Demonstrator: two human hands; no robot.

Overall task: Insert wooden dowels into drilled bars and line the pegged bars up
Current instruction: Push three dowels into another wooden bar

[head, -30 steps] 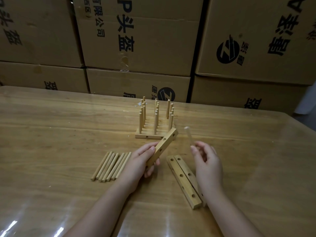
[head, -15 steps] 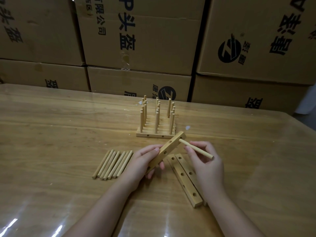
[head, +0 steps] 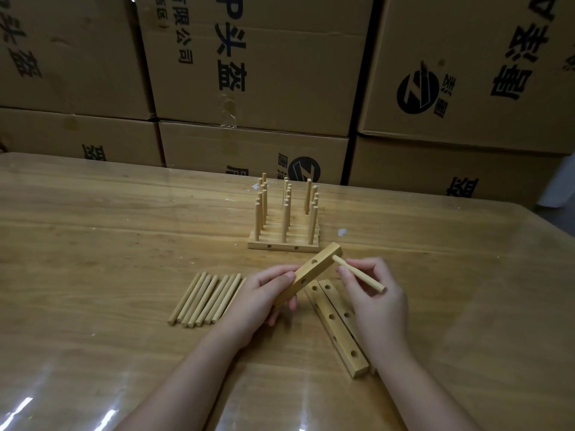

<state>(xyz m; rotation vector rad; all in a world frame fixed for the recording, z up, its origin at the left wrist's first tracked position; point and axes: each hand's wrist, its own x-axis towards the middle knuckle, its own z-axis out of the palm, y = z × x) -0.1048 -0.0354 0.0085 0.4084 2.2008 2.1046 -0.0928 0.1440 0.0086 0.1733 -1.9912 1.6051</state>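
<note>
A wooden table [head: 93,244] stands in front of stacked cardboard boxes [head: 258,57]. At left, a row of loose dowels [head: 207,300] lies flat, side by side. The left hand [head: 258,301] grips a drilled bar [head: 308,275] by its near end and tilts it up off the table. Behind it stand pegged bars [head: 280,246], lined up with their dowels upright. The right hand [head: 376,303] pinches one dowel [head: 357,273], its tip at the held bar's far end. Two more drilled bars [head: 336,328] lie flat beneath.
</note>
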